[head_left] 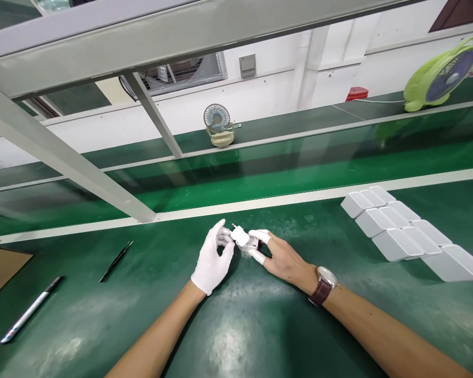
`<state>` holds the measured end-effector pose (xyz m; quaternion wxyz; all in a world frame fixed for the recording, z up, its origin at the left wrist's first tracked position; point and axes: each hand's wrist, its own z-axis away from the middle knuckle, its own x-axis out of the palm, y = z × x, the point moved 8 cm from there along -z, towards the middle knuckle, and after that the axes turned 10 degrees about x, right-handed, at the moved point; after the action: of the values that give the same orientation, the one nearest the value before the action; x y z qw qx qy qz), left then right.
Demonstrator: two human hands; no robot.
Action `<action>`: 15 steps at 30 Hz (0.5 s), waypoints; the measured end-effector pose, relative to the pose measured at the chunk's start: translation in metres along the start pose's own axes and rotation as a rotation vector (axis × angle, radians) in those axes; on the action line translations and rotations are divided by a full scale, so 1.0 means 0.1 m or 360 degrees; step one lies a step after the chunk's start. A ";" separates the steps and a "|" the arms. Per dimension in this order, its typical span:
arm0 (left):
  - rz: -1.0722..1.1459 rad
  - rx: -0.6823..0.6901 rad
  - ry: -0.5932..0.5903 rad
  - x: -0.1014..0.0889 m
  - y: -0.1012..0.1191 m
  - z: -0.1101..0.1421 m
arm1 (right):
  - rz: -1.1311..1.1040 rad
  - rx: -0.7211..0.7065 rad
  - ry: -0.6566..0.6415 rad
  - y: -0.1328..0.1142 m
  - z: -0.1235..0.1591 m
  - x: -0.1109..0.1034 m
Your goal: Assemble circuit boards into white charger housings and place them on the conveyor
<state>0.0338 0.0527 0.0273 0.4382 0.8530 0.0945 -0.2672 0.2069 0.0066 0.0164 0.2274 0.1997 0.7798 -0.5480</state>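
Left hand [213, 261], in a white glove, and right hand [283, 258], with white finger cots, both pinch a small white charger plug [242, 239] just above the green worktop [260, 325]. White boxes [402, 233] lie well apart to the right; two pens [31, 308] to the left.

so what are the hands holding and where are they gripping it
Both hold one small white plastic plug-like part: the gloved left hand pinches its left end, the right hand, with capped fingertips, its right side.
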 end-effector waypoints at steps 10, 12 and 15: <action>0.0670 -0.0290 -0.0531 0.16 0.01 0.00 | -0.1645 0.0817 -0.0233 0.39 -0.09 0.24; 0.0839 -0.0350 -0.0499 0.17 -0.02 0.03 | -0.1803 0.0893 -0.0311 0.37 -0.08 0.25; 0.0930 -0.0380 -0.0470 0.19 -0.05 0.06 | -0.1877 0.0928 -0.0385 0.33 -0.07 0.23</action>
<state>0.0452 0.0492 0.0111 0.6017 0.7389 -0.1875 -0.2381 0.2056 0.0253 -0.0198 -0.0877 -0.2695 0.5474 -0.7874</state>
